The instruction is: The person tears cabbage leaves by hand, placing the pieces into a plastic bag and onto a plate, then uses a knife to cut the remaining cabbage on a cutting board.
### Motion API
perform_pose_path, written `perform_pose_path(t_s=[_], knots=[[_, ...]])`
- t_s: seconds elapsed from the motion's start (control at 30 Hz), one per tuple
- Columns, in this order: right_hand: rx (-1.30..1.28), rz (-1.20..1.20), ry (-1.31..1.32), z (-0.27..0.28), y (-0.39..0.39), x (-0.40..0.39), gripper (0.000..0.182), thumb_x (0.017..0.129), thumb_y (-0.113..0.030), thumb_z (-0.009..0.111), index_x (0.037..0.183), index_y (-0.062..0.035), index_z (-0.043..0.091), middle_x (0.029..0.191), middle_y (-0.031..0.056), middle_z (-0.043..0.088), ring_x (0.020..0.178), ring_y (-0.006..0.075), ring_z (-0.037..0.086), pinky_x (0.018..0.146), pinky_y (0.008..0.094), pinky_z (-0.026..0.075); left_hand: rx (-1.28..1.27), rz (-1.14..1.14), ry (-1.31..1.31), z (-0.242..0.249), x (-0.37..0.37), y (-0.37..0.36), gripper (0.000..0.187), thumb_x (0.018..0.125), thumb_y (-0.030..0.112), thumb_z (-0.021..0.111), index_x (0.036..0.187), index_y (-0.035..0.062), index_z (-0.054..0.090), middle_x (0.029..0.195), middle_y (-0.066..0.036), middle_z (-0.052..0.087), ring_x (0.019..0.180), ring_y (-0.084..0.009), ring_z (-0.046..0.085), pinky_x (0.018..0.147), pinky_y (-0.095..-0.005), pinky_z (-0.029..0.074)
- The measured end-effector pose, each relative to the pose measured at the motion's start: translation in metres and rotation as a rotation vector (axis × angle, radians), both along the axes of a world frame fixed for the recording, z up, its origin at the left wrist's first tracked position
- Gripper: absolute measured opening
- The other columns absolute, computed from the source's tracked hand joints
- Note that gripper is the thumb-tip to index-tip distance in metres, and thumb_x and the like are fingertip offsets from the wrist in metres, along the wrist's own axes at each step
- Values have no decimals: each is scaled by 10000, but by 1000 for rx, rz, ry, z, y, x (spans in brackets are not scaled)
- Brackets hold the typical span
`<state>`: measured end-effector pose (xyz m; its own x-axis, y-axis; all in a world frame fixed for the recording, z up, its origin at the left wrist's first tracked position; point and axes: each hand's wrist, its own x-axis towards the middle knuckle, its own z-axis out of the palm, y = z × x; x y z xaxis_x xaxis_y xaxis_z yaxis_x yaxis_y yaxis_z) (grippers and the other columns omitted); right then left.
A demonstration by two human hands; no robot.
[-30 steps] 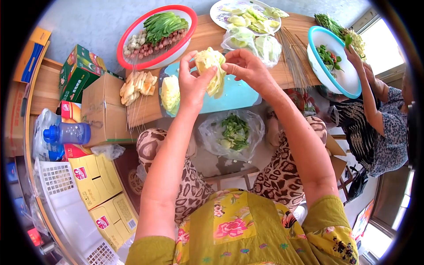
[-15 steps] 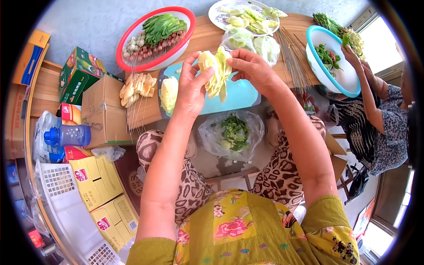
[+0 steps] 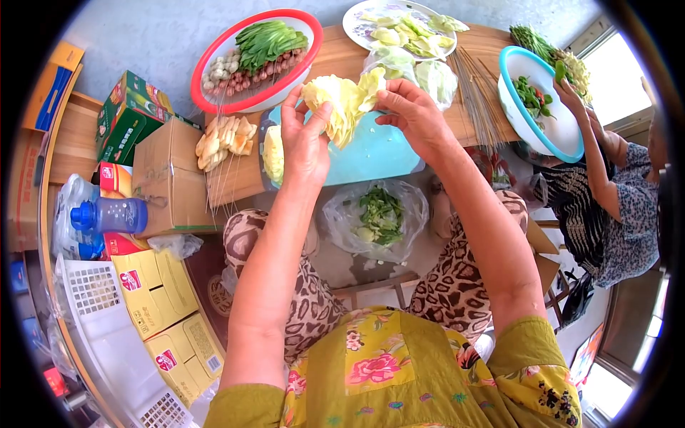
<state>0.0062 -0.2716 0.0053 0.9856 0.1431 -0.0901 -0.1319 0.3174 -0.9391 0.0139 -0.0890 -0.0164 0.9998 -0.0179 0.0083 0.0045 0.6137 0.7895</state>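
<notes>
Pale yellow-green cabbage leaves (image 3: 341, 105) are spread between my two hands above the blue cutting board (image 3: 374, 151). My left hand (image 3: 307, 135) pinches their left side between thumb and fingers. On their right edge, my right hand (image 3: 414, 110) grips with thumb and fingertips. A cut piece of cabbage (image 3: 273, 155) lies at the board's left end, partly behind my left wrist. Beyond the board are a plastic-wrapped cabbage (image 3: 436, 84) and a patterned plate (image 3: 354, 28) of loose leaves.
A red-rimmed bowl (image 3: 314, 36) holds greens and skewered items. Skewered bread-like pieces (image 3: 225, 141) lie at left, bare skewers (image 3: 479, 96) at right. A plastic bag of greens (image 3: 382, 214) sits below the table. At right, another person's hand (image 3: 571, 96) is over a blue-rimmed bowl (image 3: 508, 78).
The leaves between my hands have been opened out wider and now show a broad face. My left hand has shifted slightly left, and my right hand slightly right. The view has shifted a little.
</notes>
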Motion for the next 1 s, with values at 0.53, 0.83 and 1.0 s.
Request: perform_pose_path(t_s=[0.53, 0.83, 1.0], knots=[[-119, -58, 12, -2, 8, -2, 168, 851, -158, 629, 988, -68, 593, 912, 3, 627, 842, 95, 581, 702, 277, 470, 229, 61, -196, 3, -8, -6, 603, 800, -16, 671, 1319, 40, 367, 1202, -90, 464, 1118, -190, 485, 959, -324, 427], [-20, -229, 87, -16, 18, -2, 87, 822, -79, 588, 909, -72, 586, 848, 10, 629, 768, 111, 596, 684, 277, 463, 346, 284, -152, 2, -10, -9, 622, 784, -30, 682, 1311, 50, 363, 1221, -112, 448, 1089, -195, 502, 924, -311, 452], [67, -277, 195, -20, 19, 2, 68, 846, -107, 585, 910, -84, 578, 854, 17, 629, 780, 125, 598, 688, 285, 471, 347, 413, -186, 4, -8, -7, 582, 779, -25, 660, 1291, 50, 392, 1160, -76, 469, 1028, -168, 498, 867, -289, 469]])
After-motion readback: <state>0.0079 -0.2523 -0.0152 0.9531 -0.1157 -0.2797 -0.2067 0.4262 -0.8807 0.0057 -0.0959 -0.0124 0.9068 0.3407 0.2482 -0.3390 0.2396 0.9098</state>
